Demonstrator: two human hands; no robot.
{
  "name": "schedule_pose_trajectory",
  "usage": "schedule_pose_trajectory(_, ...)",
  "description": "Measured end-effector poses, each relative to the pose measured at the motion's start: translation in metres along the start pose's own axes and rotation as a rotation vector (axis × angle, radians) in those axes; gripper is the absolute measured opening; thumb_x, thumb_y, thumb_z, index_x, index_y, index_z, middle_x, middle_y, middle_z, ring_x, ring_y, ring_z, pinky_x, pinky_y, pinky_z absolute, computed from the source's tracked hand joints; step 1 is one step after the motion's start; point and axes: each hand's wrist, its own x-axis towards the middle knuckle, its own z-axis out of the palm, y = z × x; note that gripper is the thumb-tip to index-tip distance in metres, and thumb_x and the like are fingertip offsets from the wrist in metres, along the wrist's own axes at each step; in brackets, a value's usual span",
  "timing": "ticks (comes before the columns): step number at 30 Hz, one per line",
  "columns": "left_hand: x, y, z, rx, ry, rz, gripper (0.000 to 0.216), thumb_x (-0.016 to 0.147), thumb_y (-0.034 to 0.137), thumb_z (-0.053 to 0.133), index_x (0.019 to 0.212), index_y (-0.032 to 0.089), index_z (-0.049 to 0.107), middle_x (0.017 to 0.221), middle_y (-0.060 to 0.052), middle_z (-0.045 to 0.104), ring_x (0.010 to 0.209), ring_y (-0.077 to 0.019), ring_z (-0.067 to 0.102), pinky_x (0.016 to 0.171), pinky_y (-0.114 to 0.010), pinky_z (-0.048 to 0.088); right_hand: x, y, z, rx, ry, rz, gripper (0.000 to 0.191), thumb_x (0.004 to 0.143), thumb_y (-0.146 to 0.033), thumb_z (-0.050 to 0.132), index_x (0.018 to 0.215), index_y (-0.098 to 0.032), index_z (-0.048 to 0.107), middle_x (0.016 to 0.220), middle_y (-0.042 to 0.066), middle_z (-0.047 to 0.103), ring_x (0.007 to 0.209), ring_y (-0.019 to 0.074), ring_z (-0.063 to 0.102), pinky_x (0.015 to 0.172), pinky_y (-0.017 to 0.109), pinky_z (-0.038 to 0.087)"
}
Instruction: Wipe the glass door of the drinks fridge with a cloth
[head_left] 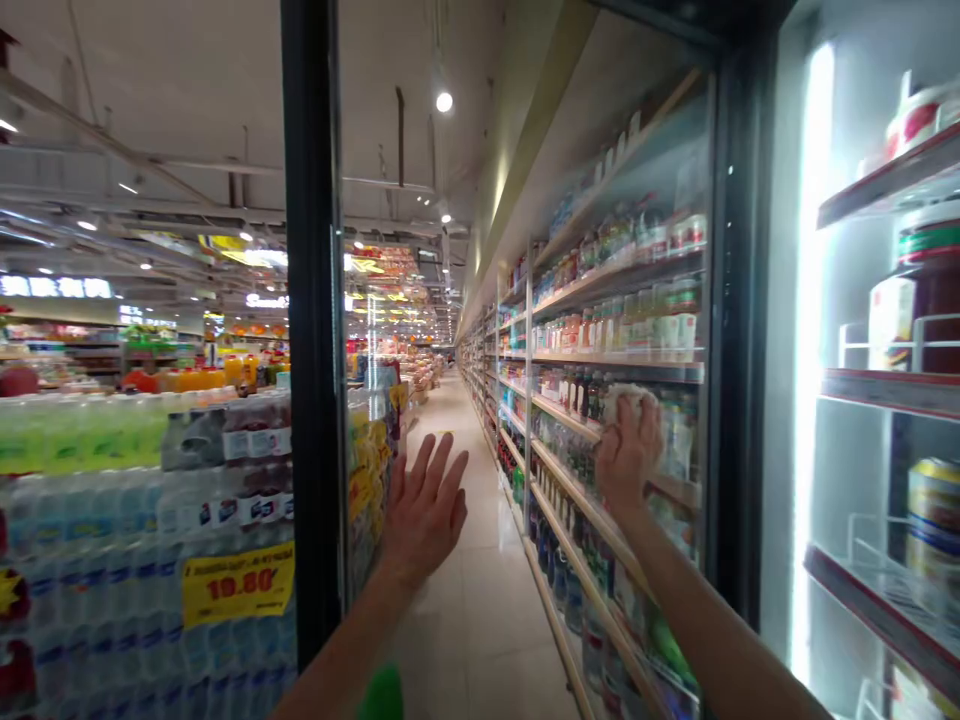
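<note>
A black-framed glass door (313, 330) stands open in front of me, and the aisle and shelves show through its pane. My right hand (630, 455) is raised towards the right part of the pane with a crumpled white cloth (630, 397) under its fingers. The cloth appears to be pressed against the glass. Lower and further left, my left hand (427, 505) holds nothing, its fingers spread and pointing up. It is close to the pane, though I cannot tell whether it touches. A small green patch (382, 692) shows below my left forearm.
To the right is a lit cooler with shelves (892, 390) of bottles and cans. Stacked packs of bottles (82, 520) with a yellow price sign (238, 583) rise on the left. Shelves of drinks (600, 330) run along the aisle floor (480, 590).
</note>
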Motion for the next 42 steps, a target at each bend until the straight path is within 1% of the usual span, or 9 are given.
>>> schedule_pose_trajectory(5, 0.0, 0.0, -0.001, -0.019, -0.008, -0.01, 0.057, 0.083, 0.022, 0.051, 0.138, 0.025, 0.034, 0.138, -0.008, 0.044, 0.135, -0.0214, 0.027, 0.112, -0.045, 0.016, -0.01, -0.014, -0.003, 0.122, -0.264, -0.471, 0.04, 0.084, -0.024, 0.045, 0.122, -0.031, 0.054, 0.139, 0.003, 0.044, 0.136, 0.025, 0.027, 0.11, 0.049, 0.02)
schedule_pose_trajectory(7, 0.0, 0.0, -0.001, -0.013, -0.011, -0.01, 0.057, 0.083, 0.022, 0.051, 0.137, 0.025, 0.034, 0.138, -0.007, 0.044, 0.135, -0.0213, 0.026, 0.113, -0.044, 0.016, -0.007, -0.009, -0.002, 0.093, -0.19, -0.373, 0.039, 0.084, -0.024, 0.043, 0.122, -0.029, 0.054, 0.139, 0.005, 0.044, 0.135, 0.0262, 0.029, 0.108, 0.051, 0.022)
schedule_pose_trajectory(10, 0.0, 0.001, -0.002, -0.005, -0.012, 0.004, 0.054, 0.083, 0.021, 0.05, 0.135, 0.024, 0.037, 0.138, -0.008, 0.044, 0.136, -0.0217, 0.025, 0.112, -0.046, 0.015, 0.0, -0.002, 0.0, 0.016, -0.001, -0.02, 0.044, 0.086, -0.024, 0.037, 0.129, -0.023, 0.048, 0.144, 0.011, 0.035, 0.135, 0.0297, 0.026, 0.103, 0.054, 0.028)
schedule_pose_trajectory(16, -0.001, 0.0, -0.001, -0.004, -0.008, -0.005, 0.053, 0.083, 0.021, 0.051, 0.134, 0.023, 0.039, 0.137, -0.008, 0.045, 0.136, -0.0216, 0.026, 0.112, -0.045, 0.016, -0.01, -0.012, -0.004, 0.108, -0.241, -0.417, 0.039, 0.085, -0.024, 0.041, 0.122, -0.029, 0.054, 0.137, 0.005, 0.045, 0.135, 0.0266, 0.028, 0.108, 0.051, 0.023)
schedule_pose_trajectory(21, -0.001, 0.0, 0.0, 0.016, -0.027, 0.001, 0.055, 0.082, 0.02, 0.05, 0.135, 0.024, 0.037, 0.138, -0.008, 0.044, 0.136, -0.0215, 0.026, 0.112, -0.045, 0.015, -0.004, -0.009, 0.0, 0.021, -0.008, -0.018, 0.047, 0.087, -0.024, 0.036, 0.132, -0.022, 0.044, 0.145, 0.011, 0.032, 0.136, 0.0305, 0.023, 0.104, 0.055, 0.026)
schedule_pose_trajectory(25, -0.001, 0.0, 0.0, 0.017, -0.019, 0.006, 0.051, 0.083, 0.02, 0.05, 0.133, 0.022, 0.04, 0.137, -0.009, 0.045, 0.136, -0.0221, 0.026, 0.111, -0.046, 0.018, -0.006, -0.014, -0.001, 0.13, -0.231, -0.426, 0.042, 0.085, -0.025, 0.042, 0.125, -0.029, 0.051, 0.142, 0.004, 0.039, 0.136, 0.0261, 0.026, 0.109, 0.05, 0.021)
schedule_pose_trajectory(31, 0.0, 0.0, -0.002, 0.032, -0.034, 0.018, 0.046, 0.083, 0.021, 0.05, 0.129, 0.021, 0.046, 0.138, -0.009, 0.044, 0.137, -0.0214, 0.023, 0.112, -0.045, 0.015, -0.004, 0.0, -0.002, 0.02, -0.021, 0.019, 0.045, 0.086, -0.024, 0.038, 0.129, -0.019, 0.049, 0.145, 0.013, 0.034, 0.136, 0.0318, 0.024, 0.104, 0.055, 0.026)
schedule_pose_trajectory(36, 0.0, 0.001, -0.004, 0.04, -0.06, 0.015, 0.046, 0.084, 0.02, 0.049, 0.13, 0.021, 0.045, 0.139, -0.009, 0.043, 0.138, -0.0208, 0.02, 0.112, -0.045, 0.015, -0.017, -0.015, -0.006, 0.146, -0.307, -0.474, 0.037, 0.083, -0.025, 0.046, 0.119, -0.03, 0.057, 0.139, 0.003, 0.044, 0.136, 0.0253, 0.026, 0.109, 0.048, 0.021)
schedule_pose_trajectory(42, 0.001, 0.001, -0.004, 0.051, -0.069, 0.019, 0.043, 0.084, 0.021, 0.047, 0.127, 0.02, 0.047, 0.139, -0.009, 0.043, 0.137, -0.0219, 0.022, 0.112, -0.046, 0.016, 0.004, -0.001, 0.001, -0.011, -0.017, 0.044, 0.045, 0.086, -0.024, 0.035, 0.129, -0.017, 0.049, 0.144, 0.015, 0.034, 0.136, 0.0301, 0.024, 0.104, 0.054, 0.026)
